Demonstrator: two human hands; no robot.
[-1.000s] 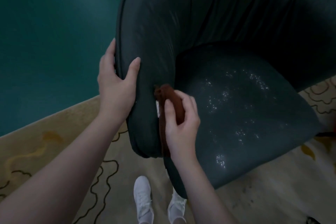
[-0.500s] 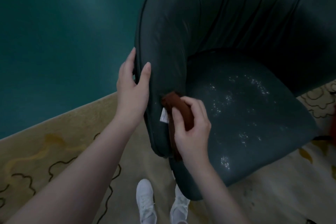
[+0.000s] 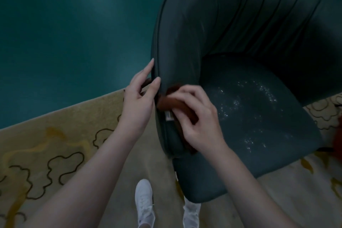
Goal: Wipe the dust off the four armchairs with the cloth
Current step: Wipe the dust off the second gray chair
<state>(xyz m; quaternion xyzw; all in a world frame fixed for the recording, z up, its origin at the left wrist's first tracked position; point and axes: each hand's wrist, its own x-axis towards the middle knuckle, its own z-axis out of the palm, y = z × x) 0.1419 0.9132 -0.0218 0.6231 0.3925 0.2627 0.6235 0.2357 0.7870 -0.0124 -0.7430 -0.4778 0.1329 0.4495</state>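
Note:
A dark green armchair fills the right of the head view, its seat flecked with pale dust. My right hand grips a folded brown cloth against the inner top of the chair's left armrest, and a white tag shows just below the cloth. My left hand lies against the armrest's outer edge with straight fingers and the thumb on top. A sliver of brown shows between thumb and fingers; I cannot tell whether the hand holds it.
A teal wall stands close behind the chair on the left. A beige carpet with dark curly lines covers the floor. My white shoes stand by the chair's front corner. Something red shows at the right edge.
My right hand has moved the cloth up and across the top of the armrest towards my left hand. My left hand's grip on the armrest has loosened and its fingers have straightened.

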